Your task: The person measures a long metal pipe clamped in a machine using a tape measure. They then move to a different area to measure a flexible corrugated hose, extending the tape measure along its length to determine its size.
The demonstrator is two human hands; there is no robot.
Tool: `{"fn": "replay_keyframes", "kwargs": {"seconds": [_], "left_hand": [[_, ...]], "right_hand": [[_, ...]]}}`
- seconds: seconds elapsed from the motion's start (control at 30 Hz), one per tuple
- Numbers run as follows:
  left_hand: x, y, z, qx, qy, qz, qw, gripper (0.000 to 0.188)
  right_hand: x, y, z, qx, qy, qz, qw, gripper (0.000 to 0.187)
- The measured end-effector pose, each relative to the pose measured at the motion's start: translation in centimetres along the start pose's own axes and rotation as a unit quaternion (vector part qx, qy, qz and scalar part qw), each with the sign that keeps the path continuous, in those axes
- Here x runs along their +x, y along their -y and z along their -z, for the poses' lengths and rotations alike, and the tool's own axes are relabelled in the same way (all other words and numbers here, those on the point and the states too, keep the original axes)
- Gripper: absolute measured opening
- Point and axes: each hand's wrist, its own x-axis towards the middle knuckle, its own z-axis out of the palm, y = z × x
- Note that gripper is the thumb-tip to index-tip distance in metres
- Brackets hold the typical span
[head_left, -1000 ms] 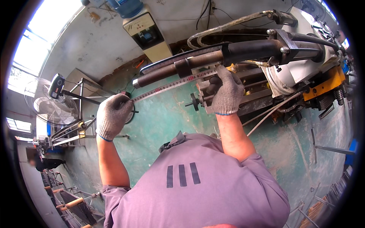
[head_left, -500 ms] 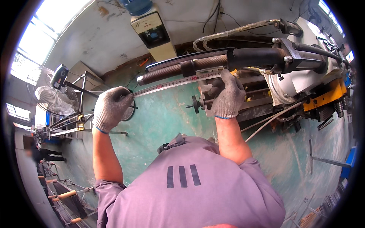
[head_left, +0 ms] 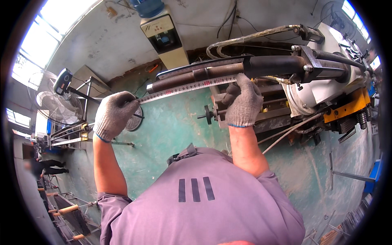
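Measuring tape (head_left: 185, 87) stretched straight beside dark threaded rod (head_left: 171, 82), above green floor (head_left: 175, 122), left gloved hand (head_left: 115, 114) pinching its left end between fingers, right gloved hand (head_left: 246, 105) with fingers gripping right end.

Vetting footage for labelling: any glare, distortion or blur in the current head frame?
Head view: large glass window burns out white, upper left; head view: fisheye bends the scene inside a black rim; head view: slim white measuring tape shows clearly, digits toward its left end hard to read; head view: dark-clothed person, far left, has a blurred head.
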Motion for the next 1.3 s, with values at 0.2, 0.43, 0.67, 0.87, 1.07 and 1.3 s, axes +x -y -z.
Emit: {"fn": "replay_keyframes", "kwargs": {"seconds": [0.2,0.43,0.67,0.87,1.07,1.3], "left_hand": [[0.23,0.31,-0.25,0.001,0.006,0.001,1.000,0.029],[0.14,0.60,-0.45,0.005,0.007,-0.007,1.000,0.028],[-0.15,0.29,-0.37,0.001,0.000,-0.005,1.000,0.027],[-0.29,0.12,-0.26,0.006,-0.002,-0.013,1.000,0.026],[-0.17,0.01,-0.20,0.012,-0.004,-0.013,1.000,0.027],[0.22,0.12,-0.72,0.002,-0.001,-0.020,1.000,0.026]], "right_hand": [[0.21,-0.18,0.19,-0.004,-0.005,0.000,1.000,0.025],[0.03,0.16,-0.02,-0.008,-0.014,-0.003,1.000,0.026],[-0.01,0.09,-0.19,-0.004,-0.020,0.001,1.000,0.027],[0.26,-0.28,-0.06,0.004,-0.019,-0.005,1.000,0.028],[0.24,-0.46,-0.03,0.007,-0.021,0.004,1.000,0.028],[0.28,-0.57,-0.04,0.018,-0.019,0.002,1.000,0.027]]}}
